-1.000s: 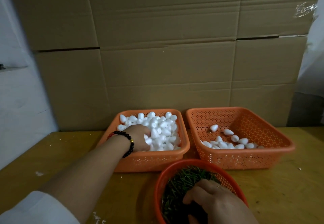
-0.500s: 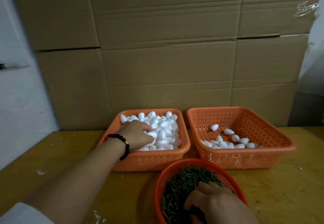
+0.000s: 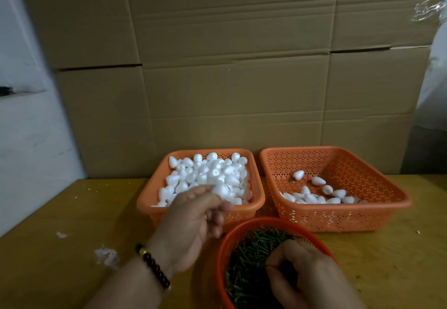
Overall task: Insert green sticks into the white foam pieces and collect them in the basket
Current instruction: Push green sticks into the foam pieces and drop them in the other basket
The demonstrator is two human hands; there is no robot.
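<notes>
yellowish wooden tabletop [image 3: 60, 272] is filling the bottom of the view, carrying white crumbs [image 3: 106, 255] on its left part. nearest, the right hand [image 3: 307, 275] is sitting inside the round red basket [image 3: 221, 255], its fingers curling down into the green sticks [image 3: 251, 255]; whether it is actually gripping a stick i cannot tell. just left of that basket, the left hand [image 3: 191, 226], wearing a dark bead bracelet [image 3: 154, 270] at the wrist, is hovering above the table with its fingertips pinching one white foam piece [image 3: 221, 189] over the near rim of the left orange basket [image 3: 150, 195]. that basket is lying heaped with loose foam pieces [image 3: 210, 171]. beside it, almost touching, the right orange basket [image 3: 338, 219] is holding a thin row of finished foam pieces [image 3: 319, 196] along its near wall. behind both baskets, stacked cardboard boxes [image 3: 242, 67] are standing as a wall, with a pale wall [image 3: 29, 127] showing at far left.
</notes>
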